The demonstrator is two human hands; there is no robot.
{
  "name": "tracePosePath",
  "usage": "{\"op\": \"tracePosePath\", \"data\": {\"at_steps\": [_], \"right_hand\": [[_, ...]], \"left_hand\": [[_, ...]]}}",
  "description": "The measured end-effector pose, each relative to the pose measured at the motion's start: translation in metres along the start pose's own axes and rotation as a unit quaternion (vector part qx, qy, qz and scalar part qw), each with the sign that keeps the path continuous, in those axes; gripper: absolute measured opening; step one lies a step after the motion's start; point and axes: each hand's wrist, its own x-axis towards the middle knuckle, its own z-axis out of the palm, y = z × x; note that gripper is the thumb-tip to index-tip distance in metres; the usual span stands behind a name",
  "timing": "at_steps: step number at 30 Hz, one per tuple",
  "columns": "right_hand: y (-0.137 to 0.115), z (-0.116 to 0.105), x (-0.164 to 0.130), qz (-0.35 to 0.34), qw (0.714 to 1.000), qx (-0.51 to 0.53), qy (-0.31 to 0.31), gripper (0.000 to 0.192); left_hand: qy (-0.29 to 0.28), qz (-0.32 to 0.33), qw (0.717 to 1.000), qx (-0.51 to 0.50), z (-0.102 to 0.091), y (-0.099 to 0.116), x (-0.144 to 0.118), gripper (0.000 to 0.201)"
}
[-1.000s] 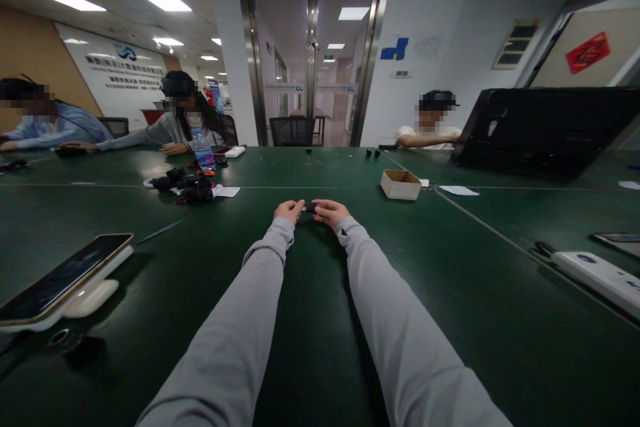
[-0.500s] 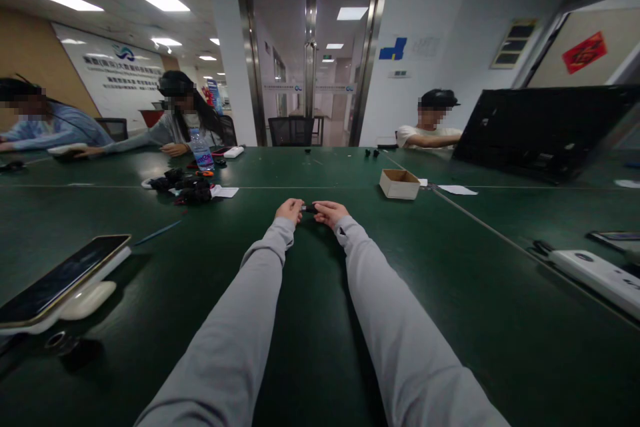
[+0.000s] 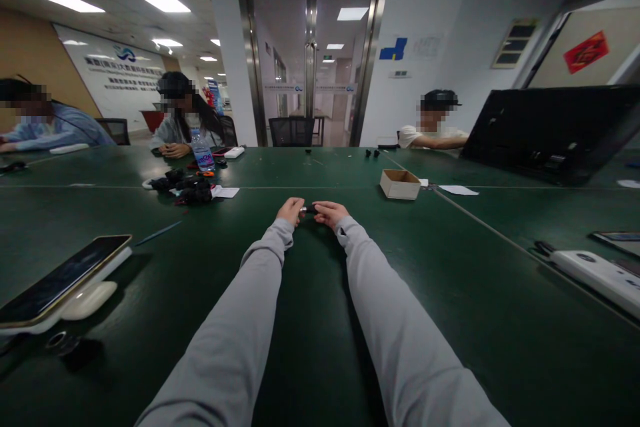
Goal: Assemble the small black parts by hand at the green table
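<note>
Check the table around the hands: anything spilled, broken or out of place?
Nothing stands out. Left hand and right hand pinch a small dark part over the green table; cardboard box sits upright.

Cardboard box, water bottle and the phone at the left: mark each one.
Cardboard box [image 3: 400,185], head view, on its front wall.
Water bottle [image 3: 203,153], head view, on its label, mid-body.
Phone [image 3: 63,275], head view, on the middle of its dark screen.

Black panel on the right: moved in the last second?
Yes. The black panel has shifted right, away from the cardboard box, uncovering more of the seated person's arm.
</note>
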Motion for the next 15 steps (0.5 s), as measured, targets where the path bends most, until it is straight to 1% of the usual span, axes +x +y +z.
{"op": "tracePosePath", "data": {"at_steps": [4, 7, 12, 15], "right_hand": [[-0.0001, 0.0001, -0.0002, -0.002, 1.000, 0.008, -0.001, 0.009], [-0.0006, 0.0001, -0.0006, 0.002, 1.000, 0.011, -0.004, 0.009], [-0.0013, -0.0004, -0.0014, 0.003, 1.000, 0.007, -0.007, 0.012], [-0.0015, -0.0003, -0.0016, 0.004, 1.000, 0.005, -0.006, 0.011]], "left_hand": [[-0.016, 0.019, 1.000, -0.003, -0.0014, 0.0011, -0.0011, 0.028], [-0.024, 0.008, 1.000, -0.003, -0.0016, 0.0021, -0.0019, 0.028], [-0.013, 0.005, 1.000, 0.011, -0.0006, 0.0016, -0.0017, 0.025], [-0.026, -0.004, 1.000, -0.004, -0.0003, 0.0012, -0.0011, 0.026]]}}
